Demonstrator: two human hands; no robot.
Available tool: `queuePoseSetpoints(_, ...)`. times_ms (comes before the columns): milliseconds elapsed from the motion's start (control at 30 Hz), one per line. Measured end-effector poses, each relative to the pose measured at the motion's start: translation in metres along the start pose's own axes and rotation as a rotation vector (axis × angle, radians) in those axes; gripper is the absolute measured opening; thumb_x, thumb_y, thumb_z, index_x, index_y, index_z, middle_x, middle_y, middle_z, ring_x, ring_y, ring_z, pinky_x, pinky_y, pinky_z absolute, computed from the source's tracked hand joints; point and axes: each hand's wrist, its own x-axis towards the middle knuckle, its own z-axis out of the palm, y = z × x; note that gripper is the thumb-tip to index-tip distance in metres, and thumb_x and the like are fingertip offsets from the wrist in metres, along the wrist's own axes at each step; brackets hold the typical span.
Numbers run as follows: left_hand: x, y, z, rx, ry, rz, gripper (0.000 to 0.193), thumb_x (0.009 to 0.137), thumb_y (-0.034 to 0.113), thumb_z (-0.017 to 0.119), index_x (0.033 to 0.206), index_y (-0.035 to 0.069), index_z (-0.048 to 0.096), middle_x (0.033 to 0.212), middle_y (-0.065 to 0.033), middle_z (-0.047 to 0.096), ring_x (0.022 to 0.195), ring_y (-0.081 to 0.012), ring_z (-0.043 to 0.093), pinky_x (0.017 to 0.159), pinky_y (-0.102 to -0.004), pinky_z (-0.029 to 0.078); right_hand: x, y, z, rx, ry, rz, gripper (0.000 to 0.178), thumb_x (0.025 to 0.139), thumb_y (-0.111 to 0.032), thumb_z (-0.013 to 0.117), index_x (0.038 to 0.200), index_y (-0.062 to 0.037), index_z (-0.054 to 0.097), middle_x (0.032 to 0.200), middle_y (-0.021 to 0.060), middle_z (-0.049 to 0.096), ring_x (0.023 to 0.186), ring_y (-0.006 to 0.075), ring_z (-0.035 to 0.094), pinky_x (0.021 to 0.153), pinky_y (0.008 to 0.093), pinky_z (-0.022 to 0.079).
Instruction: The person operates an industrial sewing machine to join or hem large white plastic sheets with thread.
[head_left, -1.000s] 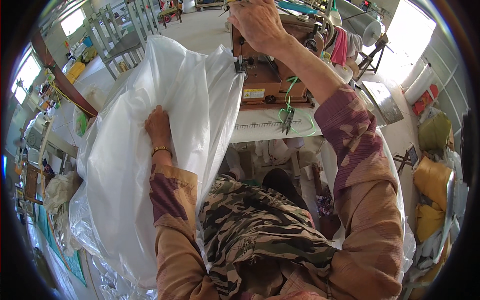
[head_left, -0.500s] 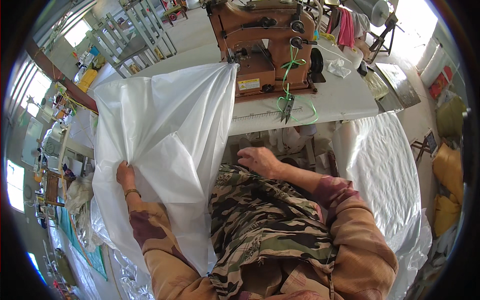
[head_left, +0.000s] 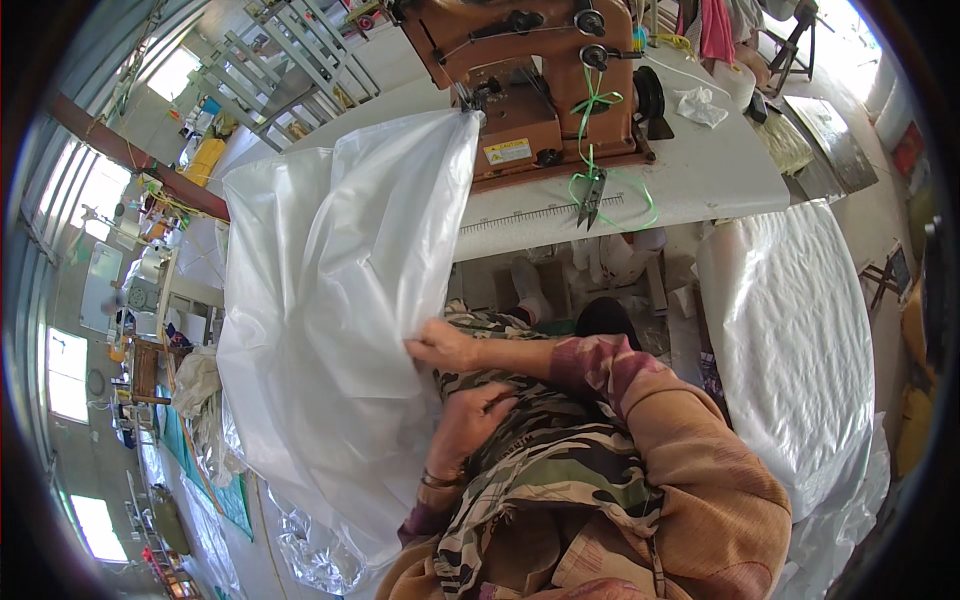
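Observation:
A large white plastic sheet (head_left: 330,290) hangs from the brown sewing machine (head_left: 530,110) at its top right corner and drapes down on the left. My right hand (head_left: 445,347) reaches across my body and pinches the sheet's right edge. Below it, over the camouflage apron (head_left: 560,460) on my lap, my left hand (head_left: 470,425) rests beside the sheet's lower right edge with thumb and fingers apart. Nothing shows in the left hand. A pair of thread snips (head_left: 592,200) tied with green string lies at the table's front edge below the machine.
The pale work table (head_left: 700,185) bears a printed ruler along its front. A stack of white plastic sheets (head_left: 790,350) hangs at the right. Crumpled clear plastic (head_left: 315,550) lies at the lower left. A metal rack (head_left: 285,80) stands behind. My feet show under the table.
My left hand has let go of the sheet and come right to my lap. My right hand has moved left and down and taken the sheet's edge. The view has shifted slightly.

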Motion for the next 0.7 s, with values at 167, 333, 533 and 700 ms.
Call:
queuePoseSetpoints(167,-0.015,-0.113,0.048,-0.542,0.198,-0.214,0.037,0.092,0.010,0.063,0.128,0.001,0.057,0.110,-0.0094,0.066,0.095,-0.0182,0.062,0.081,-0.0333,0.053,0.060,-0.160,0.004,0.183,-0.042,-0.200,0.049,0.097,-0.027,0.048,0.059,0.0021,0.061,0.054,0.0106,0.062,0.049,0.0139,0.057,0.052,0.0314,0.047)
queuePoseSetpoints(333,-0.069,-0.192,0.045,-0.233,0.764,-0.353,0.055,0.093,0.017,0.067,0.141,0.003,0.044,0.142,-0.0169,0.044,0.130,-0.0308,0.046,0.099,-0.0404,0.046,0.103,-0.227,-0.002,0.561,0.189,-0.355,0.052,0.096,-0.026,0.048,0.055,0.0050,0.056,0.049,0.0100,0.058,0.047,0.0130,0.057,0.048,0.0303,0.046)
queuePoseSetpoints(533,-0.115,-0.125,-0.054,0.111,1.191,-0.025,0.064,0.095,0.034,0.059,0.148,0.006,0.034,0.146,-0.0169,0.042,0.134,-0.0334,0.042,0.109,-0.0447,0.038,0.063,-0.198,-0.039,0.362,-0.063,-0.296,0.030,0.101,-0.023,0.051,0.098,0.0024,0.068,0.094,0.0073,0.069,0.087,0.0117,0.061,0.080,0.0287,0.049)
queuePoseSetpoints(700,-0.159,-0.057,-0.248,-0.202,1.549,0.618,0.070,0.098,0.052,0.047,0.150,0.009,0.029,0.149,-0.0150,0.040,0.137,-0.0332,0.038,0.115,-0.0460,0.032,0.016,-0.093,-0.025,0.332,0.381,0.050,0.030,0.097,-0.027,0.059,0.108,0.0013,0.064,0.091,0.0109,0.065,0.089,0.0153,0.061,0.081,0.0292,0.049)
